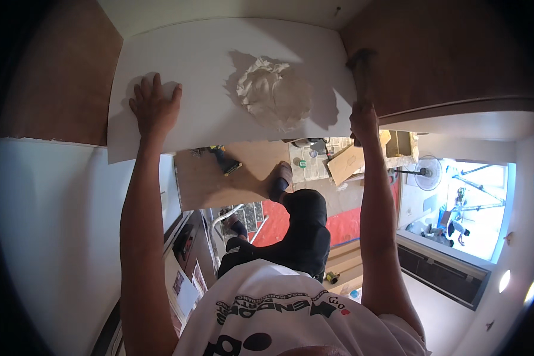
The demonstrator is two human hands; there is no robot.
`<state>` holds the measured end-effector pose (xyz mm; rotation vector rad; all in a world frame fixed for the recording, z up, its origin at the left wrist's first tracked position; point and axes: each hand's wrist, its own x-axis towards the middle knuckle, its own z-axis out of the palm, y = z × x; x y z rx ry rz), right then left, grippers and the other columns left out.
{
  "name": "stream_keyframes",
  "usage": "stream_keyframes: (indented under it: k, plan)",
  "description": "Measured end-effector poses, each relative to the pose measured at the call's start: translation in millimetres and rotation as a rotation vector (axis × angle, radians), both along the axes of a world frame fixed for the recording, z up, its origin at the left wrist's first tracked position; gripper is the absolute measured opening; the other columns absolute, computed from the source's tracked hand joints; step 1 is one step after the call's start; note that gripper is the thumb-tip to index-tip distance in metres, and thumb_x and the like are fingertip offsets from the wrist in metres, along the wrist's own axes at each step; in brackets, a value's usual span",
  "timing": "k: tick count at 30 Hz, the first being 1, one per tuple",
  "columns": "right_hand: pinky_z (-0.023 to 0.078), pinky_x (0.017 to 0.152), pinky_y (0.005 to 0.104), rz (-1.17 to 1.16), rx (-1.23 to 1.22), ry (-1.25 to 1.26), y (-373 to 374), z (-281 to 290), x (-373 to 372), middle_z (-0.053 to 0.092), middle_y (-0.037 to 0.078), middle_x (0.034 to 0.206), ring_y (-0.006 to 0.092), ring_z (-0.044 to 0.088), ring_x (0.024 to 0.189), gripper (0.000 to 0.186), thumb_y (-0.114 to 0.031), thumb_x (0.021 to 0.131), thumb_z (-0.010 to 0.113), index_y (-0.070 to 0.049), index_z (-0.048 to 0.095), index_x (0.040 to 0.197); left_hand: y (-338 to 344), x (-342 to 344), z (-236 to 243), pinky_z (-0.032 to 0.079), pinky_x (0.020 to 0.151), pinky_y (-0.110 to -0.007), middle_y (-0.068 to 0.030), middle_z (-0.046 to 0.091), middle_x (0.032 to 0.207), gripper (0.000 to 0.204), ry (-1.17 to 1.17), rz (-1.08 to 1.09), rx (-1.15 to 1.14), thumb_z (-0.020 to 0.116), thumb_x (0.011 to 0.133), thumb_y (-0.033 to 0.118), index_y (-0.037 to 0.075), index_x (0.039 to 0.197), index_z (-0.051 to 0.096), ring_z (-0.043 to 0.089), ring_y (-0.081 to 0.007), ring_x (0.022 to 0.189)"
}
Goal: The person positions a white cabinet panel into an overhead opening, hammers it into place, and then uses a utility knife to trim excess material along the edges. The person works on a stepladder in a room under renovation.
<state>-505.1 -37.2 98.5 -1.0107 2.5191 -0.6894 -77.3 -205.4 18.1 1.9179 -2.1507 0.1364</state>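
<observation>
A large white sheet (196, 53) lies in the recess between two brown side panels. My left hand (156, 107) rests on its left part, fingers spread and holding nothing. On the right, my right hand (365, 123) is closed around the handle of a hammer (362, 83). The hammer's dark head is up near the sheet's right edge and the brown side panel; whether it touches either, I cannot tell. A crumpled, pale piece of paper or plastic film (273, 92) sits on the sheet between my hands, casting a shadow.
Brown panels flank the sheet on the left (59, 77) and right (451, 59). Below, a cordless power tool (226, 161) lies on a wooden board (202, 184) near my foot. Metal ladder rails (216, 234) stand under my other foot. A fan (426, 172) and a bending person (457, 229) are farther right.
</observation>
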Motion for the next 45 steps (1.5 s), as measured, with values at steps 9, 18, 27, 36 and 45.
stream_keyframes:
  k: [9, 18, 27, 36, 45]
  plan:
    - [0.049, 0.047, 0.0401, 0.021, 0.299, 0.072, -100, -41, -54, 0.055, 0.011, 0.059, 0.0231, 0.062, 0.054, 0.037, -0.033, 0.097, 0.052, -0.002, 0.06, 0.079, 4, -4, 4, 0.023, 0.111, -0.062, -0.0234, 0.035, 0.15, 0.073, 0.045, -0.017, 0.007, 0.05, 0.093, 0.055, 0.005, 0.144, 0.041, 0.029, -0.0429, 0.14]
    - [0.052, 0.068, 0.0448, 0.539, 0.022, 0.72, -120, -109, -128, 0.059, 0.016, 0.087, 0.0313, 0.063, 0.081, 0.014, -0.019, 0.091, 0.057, -0.007, 0.06, 0.097, 4, -8, 8, 0.021, 0.112, -0.062, -0.0223, 0.033, 0.151, 0.074, 0.124, -0.014, 0.003, 0.051, 0.093, 0.055, 0.005, 0.146, 0.039, 0.026, -0.0422, 0.142]
    - [0.05, 0.06, 0.0501, 0.767, -0.179, 0.288, -174, -14, 70, 0.063, 0.023, 0.077, 0.0454, 0.063, 0.071, 0.026, -0.03, 0.098, 0.056, -0.003, 0.054, 0.099, 7, -2, 11, 0.016, 0.115, -0.061, -0.0237, 0.032, 0.151, 0.074, 0.18, 0.031, 0.025, 0.053, 0.091, 0.052, 0.004, 0.146, 0.04, 0.02, -0.0427, 0.145]
    - [0.049, 0.062, 0.05, 0.827, -0.128, 0.15, -220, -20, 112, 0.064, 0.025, 0.077, 0.046, 0.064, 0.072, 0.03, -0.033, 0.098, 0.056, -0.003, 0.055, 0.095, 10, -1, 13, 0.02, 0.112, -0.062, -0.0258, 0.032, 0.15, 0.073, 0.235, 0.012, 0.012, 0.055, 0.091, 0.051, 0.002, 0.144, 0.041, 0.027, -0.0452, 0.14]
    - [0.05, 0.063, 0.0536, 0.993, -0.204, 0.095, -275, -22, 229, 0.065, 0.026, 0.076, 0.0484, 0.064, 0.075, 0.031, -0.032, 0.097, 0.058, -0.002, 0.054, 0.092, 10, 1, 12, 0.019, 0.113, -0.062, -0.0263, 0.031, 0.151, 0.074, 0.293, 0.02, -0.008, 0.057, 0.089, 0.05, 0.002, 0.144, 0.042, 0.026, -0.046, 0.141]
